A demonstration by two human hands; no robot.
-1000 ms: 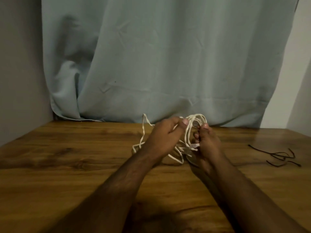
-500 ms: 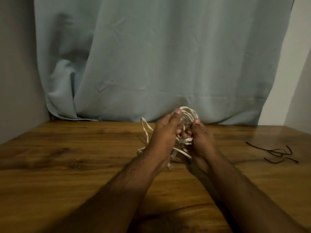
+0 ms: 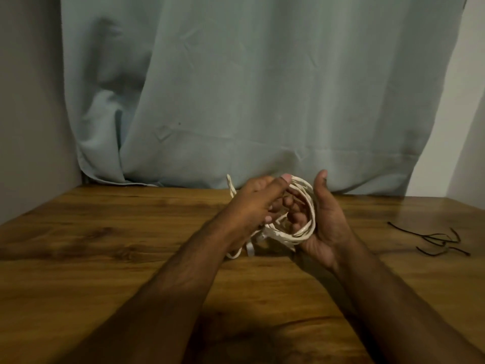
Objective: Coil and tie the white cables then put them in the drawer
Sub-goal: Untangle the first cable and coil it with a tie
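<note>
A white cable (image 3: pixel 305 229) is looped into a loose coil between both hands, just above the wooden table (image 3: pixel 105 245). My right hand (image 3: pixel 328 222) cups the coil from the right, palm turned inward, thumb up, fingers curled through the loops. My left hand (image 3: pixel 257 203) grips the coil's left side, with its thumb lying over the top strands. A loose end of the cable (image 3: pixel 231 187) sticks up behind my left hand, and another strand hangs down to the table below my left wrist. No drawer is in view.
Several thin black ties (image 3: pixel 438 239) lie on the table to the right of my hands. A pale blue curtain (image 3: pixel 262 88) hangs along the back edge of the table. A wall stands on the left.
The spread loops have been gathered into a tighter coil. My right hand has turned palm-inward and cups it. The cable's loose part on the left has been drawn in.
</note>
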